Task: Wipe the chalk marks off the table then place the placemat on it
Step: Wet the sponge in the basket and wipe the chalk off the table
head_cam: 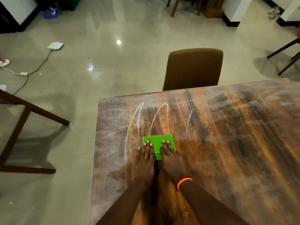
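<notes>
A folded green cloth (158, 142) lies flat on the wooden table (227, 135) near its left end. My left hand (143, 161) and my right hand (170, 159) press down on it side by side with straight fingers. White chalk marks (138, 122) loop across the wood just beyond the cloth, with fainter strokes further right. A smeared pale haze covers much of the tabletop. An orange and dark bead bracelet sits on my right wrist. No placemat is in view.
A brown padded chair (193, 69) stands at the table's far side. Dark wooden frame legs (24, 120) rise from the floor at left. Cables and a white device (55, 45) lie on the glossy tiled floor. More chair legs (285, 59) stand at right.
</notes>
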